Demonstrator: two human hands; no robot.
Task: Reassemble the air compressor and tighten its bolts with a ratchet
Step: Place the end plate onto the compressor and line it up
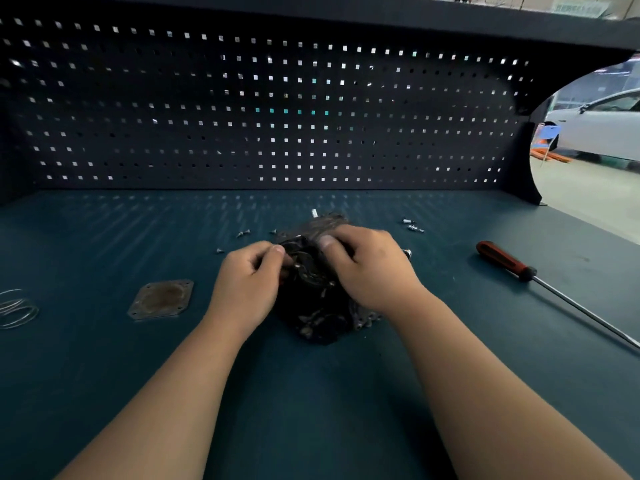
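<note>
The compressor [313, 299], a dark, greasy body, sits mid-bench between both hands. The right hand [372, 268] is curled over its far side and grips it, thumb pressed on top. The left hand [247, 285] has its fingers curled and thumb meeting forefinger at the upper face, pinching at something there; it is too blurred to tell what. Left of it lies a square cover plate [161, 299], well apart and not yet fitted. Loose screws [242, 233] are scattered beyond the hands, with more to the right [412, 225]. A red-handled screwdriver [504, 260] lies at the right, and a wire coil [17, 308] at the bench's [311, 393] left edge; no ratchet shows. The work looks early, with the inside still being seated. The main risk is a small part slipping from the pinch into the dark housing, where it would be hard to spot. Oily surfaces could also let the body twist under the right hand, knocking the alignment off. Screws nudged by a wrist may roll away, and a bolt started crooked would cross-thread once the ratchet is applied.
</note>
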